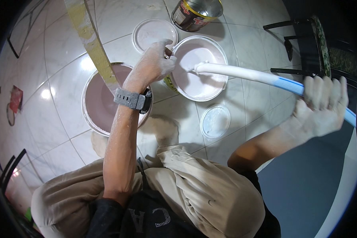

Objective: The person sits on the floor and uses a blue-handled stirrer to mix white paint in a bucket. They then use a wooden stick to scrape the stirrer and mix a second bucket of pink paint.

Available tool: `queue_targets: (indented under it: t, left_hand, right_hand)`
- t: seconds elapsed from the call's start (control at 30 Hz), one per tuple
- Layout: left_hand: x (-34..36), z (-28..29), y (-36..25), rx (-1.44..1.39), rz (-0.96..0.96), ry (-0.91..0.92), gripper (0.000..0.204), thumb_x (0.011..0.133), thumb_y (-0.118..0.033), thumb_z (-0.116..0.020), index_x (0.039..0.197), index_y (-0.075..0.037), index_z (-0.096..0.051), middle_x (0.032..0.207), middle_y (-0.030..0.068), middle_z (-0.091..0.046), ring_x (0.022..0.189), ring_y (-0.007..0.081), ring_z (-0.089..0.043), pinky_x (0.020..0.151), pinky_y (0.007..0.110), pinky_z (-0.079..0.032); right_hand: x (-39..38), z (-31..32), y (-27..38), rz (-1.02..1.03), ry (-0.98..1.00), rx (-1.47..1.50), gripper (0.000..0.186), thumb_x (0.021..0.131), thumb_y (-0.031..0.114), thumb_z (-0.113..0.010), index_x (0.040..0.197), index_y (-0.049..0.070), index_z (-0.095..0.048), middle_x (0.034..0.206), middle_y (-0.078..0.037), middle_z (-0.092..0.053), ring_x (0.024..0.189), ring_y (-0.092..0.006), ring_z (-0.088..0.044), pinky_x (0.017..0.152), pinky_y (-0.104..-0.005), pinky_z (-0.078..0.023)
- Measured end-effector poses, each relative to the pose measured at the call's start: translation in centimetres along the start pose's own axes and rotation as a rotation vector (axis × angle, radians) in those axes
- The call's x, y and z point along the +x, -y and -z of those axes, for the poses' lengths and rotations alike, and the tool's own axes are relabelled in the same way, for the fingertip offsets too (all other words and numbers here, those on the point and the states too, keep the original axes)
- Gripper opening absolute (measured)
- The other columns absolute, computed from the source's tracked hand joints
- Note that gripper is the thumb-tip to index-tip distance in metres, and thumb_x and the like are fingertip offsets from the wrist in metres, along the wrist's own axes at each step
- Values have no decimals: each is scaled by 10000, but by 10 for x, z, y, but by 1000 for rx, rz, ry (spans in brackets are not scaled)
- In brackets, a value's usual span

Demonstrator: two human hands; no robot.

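Note:
My right hand is wrapped round a blue-and-white striped pole. White paint coats the pole's lower end, which reaches into a bucket of white paint. At that bucket's left rim is my left hand, fingers curled and closed on its edge; a small brown piece shows between thumb and forefinger. Both hands are dusted white. Left of it, partly behind my left forearm, stands a larger bucket of pinkish paint. A yellow, paint-smeared wooden stick leans into this one.
A round white lid lies beyond my left hand, and a smaller clear lid lies nearer. Behind the white bucket stands an open dark can with a yellow rim. Black metal frames are at right. Tiled floor surrounds my folded legs.

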State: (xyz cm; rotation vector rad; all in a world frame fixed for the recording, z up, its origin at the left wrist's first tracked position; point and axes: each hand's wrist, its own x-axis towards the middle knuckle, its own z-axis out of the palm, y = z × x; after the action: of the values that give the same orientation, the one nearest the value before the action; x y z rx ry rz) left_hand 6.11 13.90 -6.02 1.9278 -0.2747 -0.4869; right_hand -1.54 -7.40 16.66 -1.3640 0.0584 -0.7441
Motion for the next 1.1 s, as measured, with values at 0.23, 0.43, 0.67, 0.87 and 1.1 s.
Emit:
queue_targets:
  t: [0.23,0.43,0.67,0.87,1.1]
  left_hand:
    - [0,1,1,-70,-41,-29,554,765,-123,-558,1254,128,-492,1025,316,-647,964,384,-658,897,384,-501]
    - [2,-2,1,-81,-31,-27,544,776,-121,-559,1263,113,-495,1023,313,-649,954,373,-662,884,376,-508]
    - [2,1,2,-21,10,22,528,846,-133,-574,1331,45,-463,1087,217,-628,739,220,-673,722,319,-550]
    - [1,1,-2,-85,-7,-9,543,793,-122,-561,1277,112,-483,1025,299,-654,930,347,-669,870,369,-516]
    - [3,1,4,-83,-20,0,536,797,-127,-563,1269,115,-486,1029,300,-652,943,346,-666,870,371,-512]
  right_hand:
    - [26,46,61,58,292,123,405,942,185,-270,537,180,-267,438,-1,-221,348,-101,-155,376,-244,-208]
    - [17,45,72,179,279,82,402,943,191,-235,542,169,-254,440,-17,-219,345,-104,-169,378,-254,-225]
    - [19,58,88,261,212,49,421,960,208,-198,547,160,-262,445,-24,-217,343,-104,-178,367,-262,-245]
    - [11,46,71,298,117,17,428,971,216,-218,556,144,-296,461,-16,-213,347,-97,-181,357,-261,-249]
    - [-13,-3,4,66,45,-193,448,1012,226,-258,589,165,-391,480,4,-323,330,-96,-228,321,-211,-289]
